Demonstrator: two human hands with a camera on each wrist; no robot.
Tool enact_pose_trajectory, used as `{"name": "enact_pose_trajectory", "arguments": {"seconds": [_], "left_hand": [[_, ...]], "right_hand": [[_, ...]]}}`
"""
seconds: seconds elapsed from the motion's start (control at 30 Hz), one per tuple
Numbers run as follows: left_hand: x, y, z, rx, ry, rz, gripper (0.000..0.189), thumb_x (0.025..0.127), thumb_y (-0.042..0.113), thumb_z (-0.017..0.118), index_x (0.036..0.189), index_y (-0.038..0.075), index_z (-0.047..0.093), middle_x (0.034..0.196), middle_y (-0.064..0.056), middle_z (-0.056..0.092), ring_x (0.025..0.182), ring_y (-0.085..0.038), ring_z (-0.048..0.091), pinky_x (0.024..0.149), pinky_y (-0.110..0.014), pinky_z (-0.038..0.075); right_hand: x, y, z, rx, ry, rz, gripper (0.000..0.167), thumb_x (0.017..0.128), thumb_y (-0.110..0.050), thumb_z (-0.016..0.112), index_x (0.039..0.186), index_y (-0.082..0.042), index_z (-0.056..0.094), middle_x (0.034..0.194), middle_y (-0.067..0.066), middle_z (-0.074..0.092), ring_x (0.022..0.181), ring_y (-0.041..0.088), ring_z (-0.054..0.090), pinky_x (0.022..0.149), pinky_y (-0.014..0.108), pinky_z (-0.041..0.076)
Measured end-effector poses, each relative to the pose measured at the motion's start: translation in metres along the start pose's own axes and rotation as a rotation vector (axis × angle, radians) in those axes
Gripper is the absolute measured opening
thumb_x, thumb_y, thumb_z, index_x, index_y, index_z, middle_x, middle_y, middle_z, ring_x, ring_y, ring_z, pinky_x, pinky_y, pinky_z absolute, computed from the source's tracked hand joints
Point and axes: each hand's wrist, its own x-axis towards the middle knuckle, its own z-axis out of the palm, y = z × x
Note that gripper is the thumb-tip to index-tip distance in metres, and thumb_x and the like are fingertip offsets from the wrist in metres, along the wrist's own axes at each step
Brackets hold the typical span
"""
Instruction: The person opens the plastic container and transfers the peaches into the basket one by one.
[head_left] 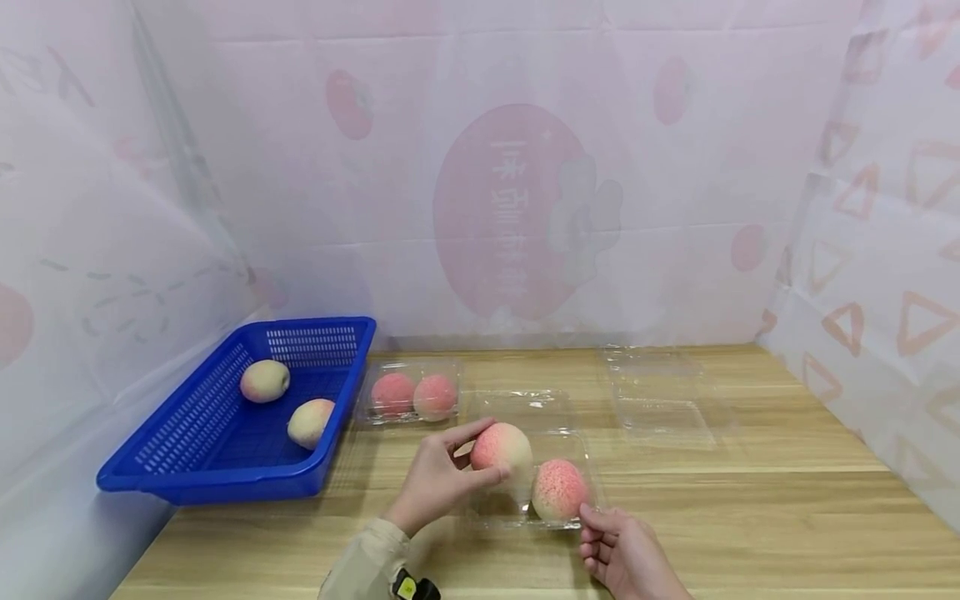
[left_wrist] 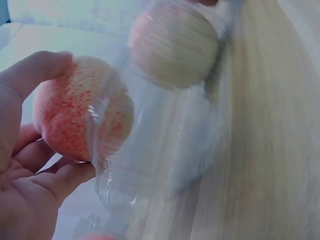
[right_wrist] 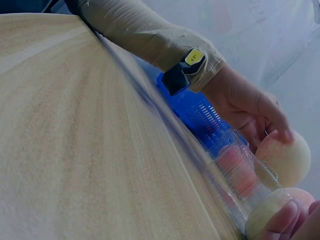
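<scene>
My left hand (head_left: 441, 477) grips a pink and cream peach (head_left: 506, 446) between thumb and fingers, over the left half of a clear plastic clamshell box (head_left: 588, 458). In the left wrist view the held peach (left_wrist: 82, 107) is at the box wall. A second peach (head_left: 561, 490) sits in the right half of that box, whose lid lies back, away from me. At the near right corner my right hand (head_left: 622, 550) pinches the box edge between thumb and curled fingers. The right wrist view shows its thumb (right_wrist: 281, 220) close beside the peach in the box.
A blue plastic basket (head_left: 225, 477) with two peaches stands at the left. Behind the working box, to its left, is a clear box (head_left: 412, 367) holding two peaches. Another clear box (head_left: 667, 421) lies open at the back right. Printed white sheeting (head_left: 675, 208) encloses the wooden table.
</scene>
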Motion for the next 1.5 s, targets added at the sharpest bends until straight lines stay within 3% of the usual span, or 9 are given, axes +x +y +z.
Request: {"name": "enact_pose_trajectory", "arguments": {"seconds": [0.13, 0.23, 0.6, 1.0, 1.5], "left_hand": [[-0.001, 0.002, -0.002, -0.147, 0.041, -0.030, 0.063, 0.075, 0.007, 0.086, 0.132, 0.003, 0.060, 0.130, -0.012, 0.061, 0.117, -0.026, 0.058, 0.088, -0.035, 0.053], [-0.003, 0.004, -0.003, -0.175, 0.056, -0.048, 0.064, 0.075, 0.009, 0.087, 0.133, 0.004, 0.060, 0.130, -0.011, 0.061, 0.119, -0.025, 0.057, 0.089, -0.035, 0.053], [-0.005, 0.008, -0.002, -0.192, 0.127, -0.074, 0.063, 0.075, 0.011, 0.087, 0.132, 0.003, 0.061, 0.124, -0.011, 0.064, 0.114, -0.026, 0.060, 0.089, -0.035, 0.053], [-0.007, 0.011, 0.000, -0.208, 0.116, -0.092, 0.064, 0.076, 0.011, 0.086, 0.133, -0.001, 0.059, 0.124, -0.012, 0.064, 0.114, -0.026, 0.061, 0.089, -0.034, 0.053], [-0.006, 0.010, 0.000, -0.165, 0.149, -0.088, 0.056, 0.077, 0.015, 0.086, 0.128, 0.009, 0.065, 0.120, -0.008, 0.067, 0.111, -0.023, 0.062, 0.089, -0.032, 0.053]], "right_hand": [[0.000, 0.000, 0.000, -0.003, 0.000, -0.002, 0.016, 0.097, -0.016, 0.058, 0.083, -0.010, 0.058, 0.075, 0.001, 0.056, 0.068, 0.014, 0.053, 0.065, 0.023, 0.045], [0.000, 0.000, 0.000, -0.004, -0.003, -0.007, 0.016, 0.097, -0.016, 0.058, 0.082, -0.010, 0.058, 0.075, 0.001, 0.056, 0.068, 0.014, 0.053, 0.064, 0.023, 0.045], [0.001, 0.002, 0.001, -0.001, -0.001, -0.020, 0.015, 0.096, -0.015, 0.059, 0.082, -0.011, 0.059, 0.073, 0.001, 0.057, 0.066, 0.013, 0.054, 0.063, 0.023, 0.045], [0.000, 0.001, 0.002, -0.006, 0.022, -0.021, 0.016, 0.095, -0.016, 0.060, 0.080, -0.010, 0.060, 0.072, 0.000, 0.057, 0.065, 0.013, 0.054, 0.061, 0.022, 0.046], [-0.001, -0.001, 0.000, -0.014, -0.004, 0.006, 0.015, 0.096, -0.019, 0.060, 0.086, -0.008, 0.062, 0.076, 0.001, 0.057, 0.068, 0.013, 0.053, 0.065, 0.023, 0.045]]}}
